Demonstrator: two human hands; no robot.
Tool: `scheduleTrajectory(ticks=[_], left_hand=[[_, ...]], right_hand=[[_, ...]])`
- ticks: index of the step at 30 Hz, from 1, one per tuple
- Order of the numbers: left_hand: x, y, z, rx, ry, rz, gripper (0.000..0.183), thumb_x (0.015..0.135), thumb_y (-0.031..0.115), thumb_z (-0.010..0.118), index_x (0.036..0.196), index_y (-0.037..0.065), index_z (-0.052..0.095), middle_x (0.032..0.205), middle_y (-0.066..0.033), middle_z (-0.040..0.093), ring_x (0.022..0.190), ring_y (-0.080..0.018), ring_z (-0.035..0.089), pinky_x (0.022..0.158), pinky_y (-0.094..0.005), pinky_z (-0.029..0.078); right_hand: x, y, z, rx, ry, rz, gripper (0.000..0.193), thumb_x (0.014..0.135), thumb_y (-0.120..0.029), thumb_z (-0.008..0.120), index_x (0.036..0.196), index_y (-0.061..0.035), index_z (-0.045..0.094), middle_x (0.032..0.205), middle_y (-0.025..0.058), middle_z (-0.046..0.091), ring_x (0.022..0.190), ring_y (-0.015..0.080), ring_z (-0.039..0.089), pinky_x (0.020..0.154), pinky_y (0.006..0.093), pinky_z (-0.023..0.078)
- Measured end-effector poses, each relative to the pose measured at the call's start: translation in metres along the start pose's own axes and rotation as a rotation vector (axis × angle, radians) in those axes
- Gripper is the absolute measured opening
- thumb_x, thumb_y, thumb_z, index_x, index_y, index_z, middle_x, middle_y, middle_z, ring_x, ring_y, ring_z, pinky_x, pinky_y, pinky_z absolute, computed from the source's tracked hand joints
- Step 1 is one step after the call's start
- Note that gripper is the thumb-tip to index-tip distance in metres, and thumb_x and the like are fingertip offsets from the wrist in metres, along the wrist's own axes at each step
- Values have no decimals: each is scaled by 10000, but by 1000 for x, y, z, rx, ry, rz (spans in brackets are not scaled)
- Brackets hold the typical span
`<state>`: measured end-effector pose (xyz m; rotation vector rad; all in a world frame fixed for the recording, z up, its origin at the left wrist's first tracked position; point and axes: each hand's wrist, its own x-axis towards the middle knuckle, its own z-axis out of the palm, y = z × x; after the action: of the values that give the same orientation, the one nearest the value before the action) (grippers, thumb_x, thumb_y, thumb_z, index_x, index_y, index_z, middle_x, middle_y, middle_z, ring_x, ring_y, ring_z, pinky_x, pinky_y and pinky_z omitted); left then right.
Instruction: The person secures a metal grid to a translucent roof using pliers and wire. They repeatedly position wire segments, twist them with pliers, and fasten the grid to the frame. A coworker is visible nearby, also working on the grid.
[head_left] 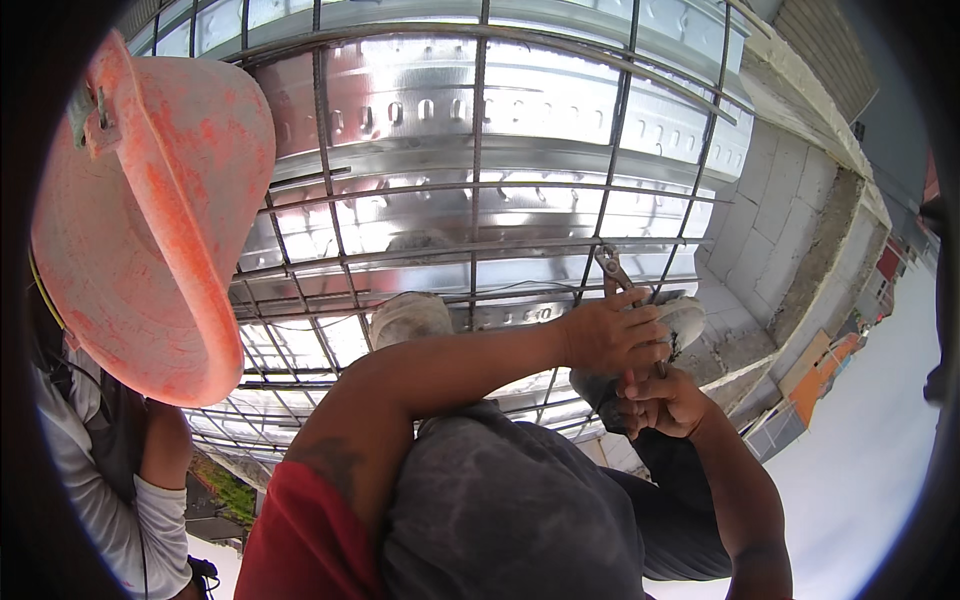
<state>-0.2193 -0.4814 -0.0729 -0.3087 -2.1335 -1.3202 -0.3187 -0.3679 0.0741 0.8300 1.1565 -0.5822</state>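
Both my hands are closed on a pair of metal pincers (607,262). The tool's jaws are at a crossing of the steel rebar grid (474,190); whether they grip a tie wire is too small to tell. My left hand (618,332) reaches across from the red-sleeved arm and wraps the handles. Just below it, my right hand (668,402) is closed round the handle ends, its fingers partly hidden. Under the grid lies shiny ribbed metal decking (400,105). My dusty shoes (410,318) show beyond my left forearm and beside my hands.
A smeared orange bucket (205,170) is close at the left, in front of a person with white sleeves (160,530). Pale block walls (770,210) and a concrete edge (835,240) bound the deck on the right, with a drop and rooftops beyond.
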Motion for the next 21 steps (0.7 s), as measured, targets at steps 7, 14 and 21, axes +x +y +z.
scheduleTrajectory(ticks=[7,14,21], left_hand=[[48,-14,-9,-165,-609,-117,270,803,359,664,957,138,696,809,-38,646,812,-254,684,750,-422,582],[84,-21,-22,-307,-1059,-310,299,723,370,727,799,82,746,824,-136,720,848,-323,720,654,-411,563],[20,12,-10,-100,-131,-116,124,815,228,626,923,178,664,833,19,604,843,-215,607,823,-363,487]], right_hand=[[-35,-25,8,-455,341,-143,379,863,-300,732,1058,8,627,728,112,636,635,195,643,579,341,530],[-17,2,29,-1003,650,-297,303,891,-255,716,995,20,641,740,82,651,598,148,614,501,288,479],[-13,-3,18,-121,175,50,295,847,-254,745,1001,-27,637,717,85,625,610,198,632,460,294,435]])
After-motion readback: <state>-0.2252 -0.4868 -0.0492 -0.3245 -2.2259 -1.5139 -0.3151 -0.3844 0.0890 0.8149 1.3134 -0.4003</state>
